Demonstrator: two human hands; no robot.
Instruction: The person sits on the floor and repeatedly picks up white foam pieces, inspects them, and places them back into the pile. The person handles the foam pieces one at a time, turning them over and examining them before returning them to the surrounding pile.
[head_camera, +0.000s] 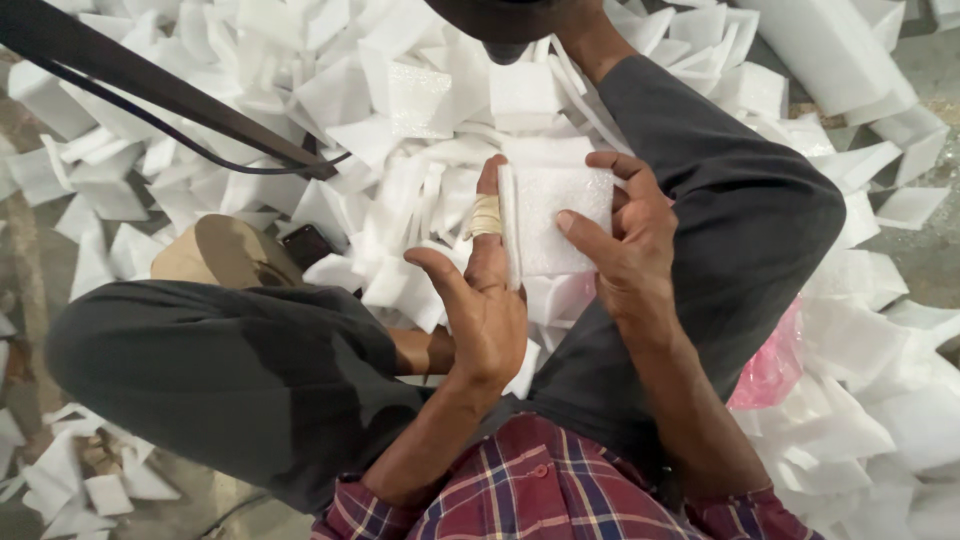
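Center frame: right hand (625, 235) is gripping a small stack of white foam pieces (555, 220), thumb across front to keep edges squared. Left hand (480, 300) is pressing flat against the stack's side w/ a taped finger (486, 215), steadying it. Foam offcuts (330, 90) are littering the floor, upper frame.

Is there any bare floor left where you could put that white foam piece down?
Bare grey floor shows at the far left, beside the foam scraps, and at the right edge. Ahead of both hands, left hand and right hand, scraps crowd everything.
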